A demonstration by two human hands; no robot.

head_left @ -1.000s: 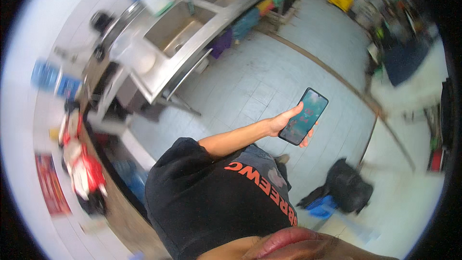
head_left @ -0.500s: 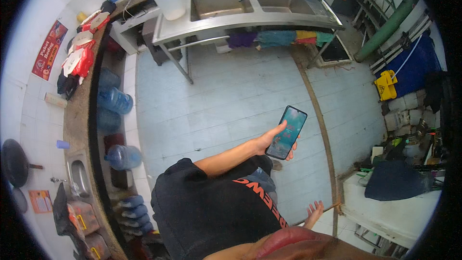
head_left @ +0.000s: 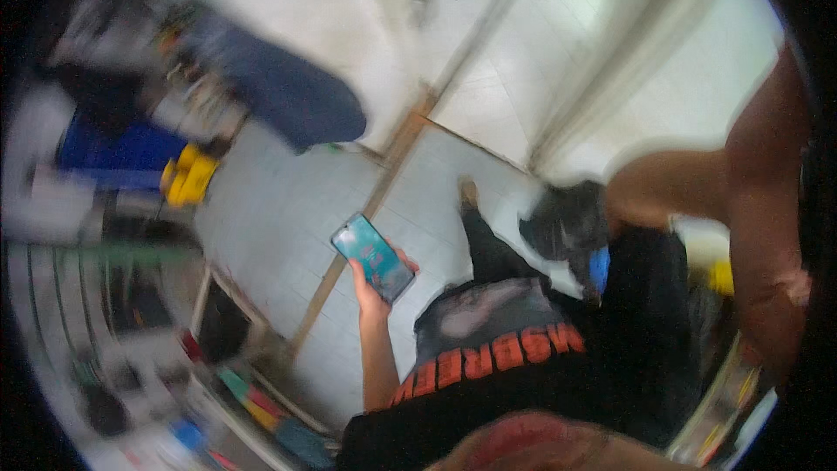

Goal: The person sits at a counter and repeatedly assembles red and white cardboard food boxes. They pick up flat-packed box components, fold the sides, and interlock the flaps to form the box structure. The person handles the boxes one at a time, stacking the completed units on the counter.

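Observation:
A dark-framed smartphone [head_left: 375, 257] with a lit teal screen lies in my left hand [head_left: 371, 295]. My thumb runs along one long edge, and the fingers wrap the other edge from behind. The phone is held out in front of my chest, screen up. My right arm [head_left: 667, 187] is raised and bent at the right side, very close and blurred. The fingers of my right hand cannot be made out there. Below the phone hand is my black shirt [head_left: 523, 358] with orange lettering.
The view is smeared by motion. A pale blue tiled floor [head_left: 261, 201] with a brown strip [head_left: 384, 179] lies ahead. A white counter bears a dark blue cloth [head_left: 288, 92]. A yellow mop wringer [head_left: 188, 176] stands left. Coloured cloths [head_left: 261, 406] hang lower left.
My body and view have turned sharply right, so the sinks have left the middle and the white counter is ahead. The phone stays in my left hand. My right arm has come up.

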